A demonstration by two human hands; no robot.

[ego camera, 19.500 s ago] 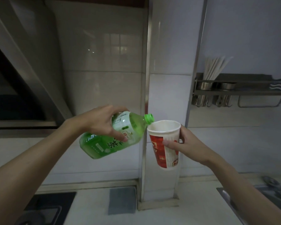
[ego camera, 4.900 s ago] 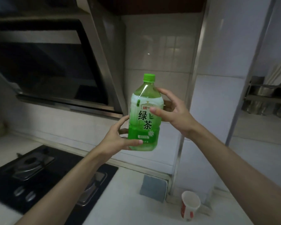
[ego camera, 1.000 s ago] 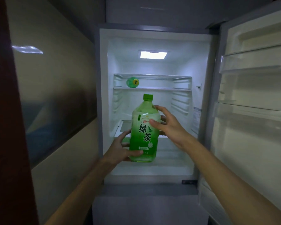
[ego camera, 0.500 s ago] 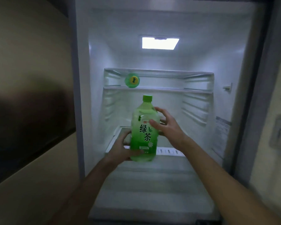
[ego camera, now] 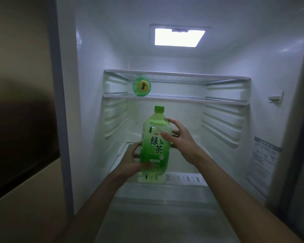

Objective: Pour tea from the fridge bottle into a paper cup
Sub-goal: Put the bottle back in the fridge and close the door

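Note:
I hold the green tea bottle (ego camera: 155,142) upright inside the open fridge, its green cap screwed on, its base just above the lower glass shelf (ego camera: 182,178). My left hand (ego camera: 130,160) grips the bottle low on its left side. My right hand (ego camera: 181,139) wraps its upper right side, thumb across the label. The paper cup is out of view.
A second green bottle (ego camera: 141,86) lies on its side on the upper shelf (ego camera: 182,99), cap end toward me. The fridge light (ego camera: 179,37) glows overhead. The fridge's side walls flank my arms; a beige and dark panel (ego camera: 21,120) stands to the left.
I have moved closer to the fridge, and the bottle has gone deeper in and lower over the shelf. Both hands keep the same grip.

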